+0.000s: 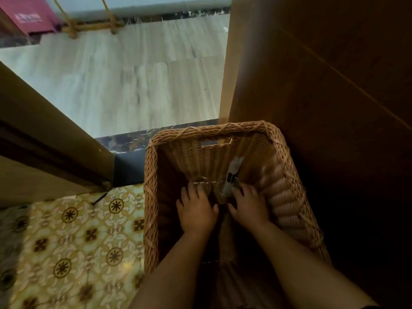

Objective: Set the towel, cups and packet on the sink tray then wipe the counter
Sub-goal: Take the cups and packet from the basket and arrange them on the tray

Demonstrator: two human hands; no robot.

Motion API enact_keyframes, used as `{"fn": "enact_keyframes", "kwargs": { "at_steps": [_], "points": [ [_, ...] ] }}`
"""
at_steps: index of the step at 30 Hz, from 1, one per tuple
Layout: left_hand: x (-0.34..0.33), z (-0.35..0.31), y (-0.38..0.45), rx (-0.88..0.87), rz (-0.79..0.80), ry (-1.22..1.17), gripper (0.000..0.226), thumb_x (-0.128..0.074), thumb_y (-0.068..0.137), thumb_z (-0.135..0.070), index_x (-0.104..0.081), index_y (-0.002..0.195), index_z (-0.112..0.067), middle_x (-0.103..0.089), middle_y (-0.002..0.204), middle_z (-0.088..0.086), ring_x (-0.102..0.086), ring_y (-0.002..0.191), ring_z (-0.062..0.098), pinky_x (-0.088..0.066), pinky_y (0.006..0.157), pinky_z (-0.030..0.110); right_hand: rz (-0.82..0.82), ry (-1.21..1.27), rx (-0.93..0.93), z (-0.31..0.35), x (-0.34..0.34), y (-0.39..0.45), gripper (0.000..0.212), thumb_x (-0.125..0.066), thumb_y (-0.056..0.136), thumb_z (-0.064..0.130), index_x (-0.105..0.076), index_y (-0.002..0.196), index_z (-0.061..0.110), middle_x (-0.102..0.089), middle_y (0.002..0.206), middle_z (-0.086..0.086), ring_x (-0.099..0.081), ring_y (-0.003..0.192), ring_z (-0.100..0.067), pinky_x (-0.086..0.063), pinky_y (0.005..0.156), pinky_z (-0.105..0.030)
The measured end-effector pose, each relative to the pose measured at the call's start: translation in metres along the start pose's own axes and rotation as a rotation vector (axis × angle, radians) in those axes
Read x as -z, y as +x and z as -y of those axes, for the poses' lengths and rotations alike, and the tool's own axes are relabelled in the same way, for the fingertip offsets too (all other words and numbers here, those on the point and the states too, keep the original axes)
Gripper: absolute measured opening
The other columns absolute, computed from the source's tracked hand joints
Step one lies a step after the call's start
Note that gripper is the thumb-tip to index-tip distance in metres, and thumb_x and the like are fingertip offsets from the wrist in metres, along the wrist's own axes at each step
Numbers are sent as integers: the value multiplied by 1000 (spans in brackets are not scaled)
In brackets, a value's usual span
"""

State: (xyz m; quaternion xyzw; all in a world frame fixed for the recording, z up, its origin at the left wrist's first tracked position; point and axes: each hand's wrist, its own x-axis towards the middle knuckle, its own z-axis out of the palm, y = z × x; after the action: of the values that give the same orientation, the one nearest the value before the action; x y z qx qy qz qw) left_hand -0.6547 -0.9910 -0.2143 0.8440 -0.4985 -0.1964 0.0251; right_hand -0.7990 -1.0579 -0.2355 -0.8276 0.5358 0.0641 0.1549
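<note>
Both my hands reach down into a woven wicker basket (153, 188) that stands on the floor. My left hand (197, 211) grips a clear glass cup (200, 185) by its rim. My right hand (248, 207) grips a second clear glass cup (223, 188) together with a slim white packet (234, 172) that sticks up from it. The bottom of the basket is dark, and I cannot make out a towel there.
A brown wooden cabinet side (312, 85) rises right beside the basket. A wooden door frame (55, 152) stands at the left. Patterned yellow floor tiles (78, 241) lie near me, pale wood flooring (133, 74) beyond a dark threshold. A maroon bag (31, 16) sits far left.
</note>
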Motion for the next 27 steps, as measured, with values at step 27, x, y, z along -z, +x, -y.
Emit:
{"fn": "enact_keyframes", "kwargs": {
  "at_steps": [27],
  "points": [
    [-136,20,89,338,-217,-778,103,-77,79,-43,-11,154,-18,-24,160,8,-33,142,26,-42,104,46,-264,706,-161,-14,-143,86,104,-82,71,42,-13,148,36,-25,155,-8,-26,139,-20,-32,107,-40]
  ]
}}
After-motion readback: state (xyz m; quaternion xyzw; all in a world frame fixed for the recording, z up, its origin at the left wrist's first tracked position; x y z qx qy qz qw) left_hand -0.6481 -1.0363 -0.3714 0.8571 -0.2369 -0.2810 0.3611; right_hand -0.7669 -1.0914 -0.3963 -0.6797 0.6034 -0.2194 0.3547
